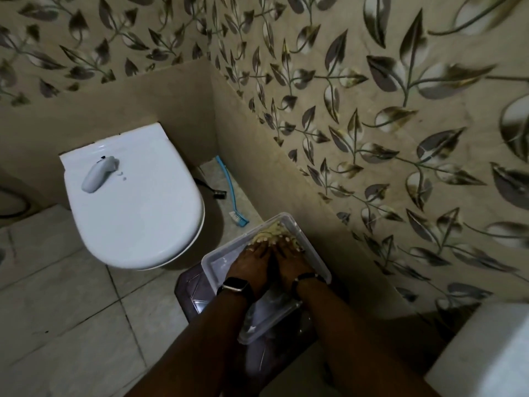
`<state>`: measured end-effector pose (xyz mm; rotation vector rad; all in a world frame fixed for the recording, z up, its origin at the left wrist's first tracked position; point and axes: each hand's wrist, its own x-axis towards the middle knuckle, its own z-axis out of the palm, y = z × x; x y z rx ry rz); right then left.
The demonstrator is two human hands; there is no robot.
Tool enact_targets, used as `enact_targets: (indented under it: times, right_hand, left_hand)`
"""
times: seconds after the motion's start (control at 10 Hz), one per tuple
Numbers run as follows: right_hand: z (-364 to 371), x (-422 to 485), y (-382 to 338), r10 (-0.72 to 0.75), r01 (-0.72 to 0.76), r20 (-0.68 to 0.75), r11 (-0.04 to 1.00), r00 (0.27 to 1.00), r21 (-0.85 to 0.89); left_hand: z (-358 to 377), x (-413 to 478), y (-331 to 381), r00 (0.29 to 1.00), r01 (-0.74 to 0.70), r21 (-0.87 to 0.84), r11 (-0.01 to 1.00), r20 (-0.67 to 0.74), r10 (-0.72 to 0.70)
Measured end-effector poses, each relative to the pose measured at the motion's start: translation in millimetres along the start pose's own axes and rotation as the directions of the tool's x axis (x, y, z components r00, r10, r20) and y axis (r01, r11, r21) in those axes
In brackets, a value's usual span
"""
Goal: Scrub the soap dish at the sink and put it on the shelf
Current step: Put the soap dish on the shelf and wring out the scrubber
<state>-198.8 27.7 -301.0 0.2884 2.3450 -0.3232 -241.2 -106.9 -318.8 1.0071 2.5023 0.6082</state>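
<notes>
No legible text or labels anywhere.

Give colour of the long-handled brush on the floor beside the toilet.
Light blue brush with white bristles; the head view, the only one, shows it clearly.

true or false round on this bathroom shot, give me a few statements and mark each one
1. The left hand and the right hand are both inside the clear rectangular plastic container. True.
2. The white toilet lid is raised. False: it is closed.
3. The long-handled blue brush lies on the toilet lid. False: it lies on the floor by the wall, to the right of the toilet. Only a small white handheld device lies on the lid.
4. A dark wristwatch sits on the left wrist. True.
</notes>
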Motion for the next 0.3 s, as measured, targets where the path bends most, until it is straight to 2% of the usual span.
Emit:
enact_targets:
  times: [0.2,0.3]
  right_hand:
    - [-14,-18,-3,-0.005,0.005,-0.003,1.000,1.000,0.030]
    - [-24,-38,-10,-0.007,0.008,-0.086,1.000,0.996,0.018]
  left_hand:
    - [-27,-16,9,0.997,-0.071,0.019,0.997,0.039,0.070]
    - [-50,-28,24,0.995,-0.093,0.002,0.996,0.023,0.093]
